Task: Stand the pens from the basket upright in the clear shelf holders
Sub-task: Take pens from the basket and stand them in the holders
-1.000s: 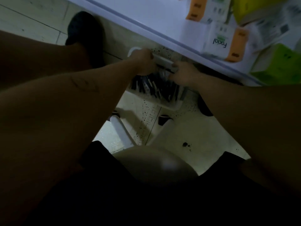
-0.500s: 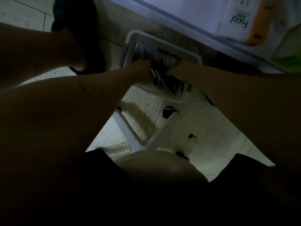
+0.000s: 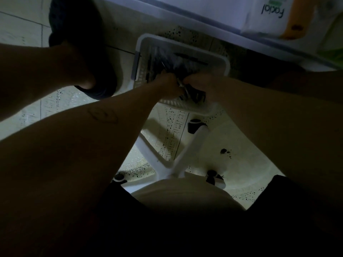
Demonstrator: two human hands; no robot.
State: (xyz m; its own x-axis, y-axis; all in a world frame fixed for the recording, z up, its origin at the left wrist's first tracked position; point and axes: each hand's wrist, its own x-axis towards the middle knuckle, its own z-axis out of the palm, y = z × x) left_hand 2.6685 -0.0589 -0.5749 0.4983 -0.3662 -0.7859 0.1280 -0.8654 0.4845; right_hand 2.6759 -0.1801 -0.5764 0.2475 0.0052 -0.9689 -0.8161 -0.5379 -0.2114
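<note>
Left hand [image 3: 169, 84] is down in the basket, fingers curled round a small bunch of dark slim pens [image 3: 182, 90], some with a silvery clip. Right hand [image 3: 199, 82] is knuckle to knuckle with it on the same bunch, but its fingers are buried in the pile and it's too dark to tell whether it actually holds any. My read on using both hands: one gathers and the other squares the bunch, so several come out in one go rather than singly. The gripped pens lie at a slant, long axis running from the hands down toward the near rim. I can't tell which end is the tip. The rest of the pens [image 3: 163, 58] lie loose and flat in the white perforated plastic basket [image 3: 226, 66], fanned, most with the long axis running near rim to far rim. One lies crosswise close to the far rim. None are upright, so each bunch needs a turn to vertical before it goes in a holder. The basket sits on the pale speckled tile floor [image 3: 245, 145], tucked just below the white shelf edge [image 3: 194, 14], probably to keep the lift short. The clear holders are not in view. A white and orange facial tissue pack [image 3: 272, 17] sits on the shelf. The white chair base with black castors [image 3: 189, 151] is between the person's legs, and a dark shoe [image 3: 78, 34] is to the left of the basket.
</note>
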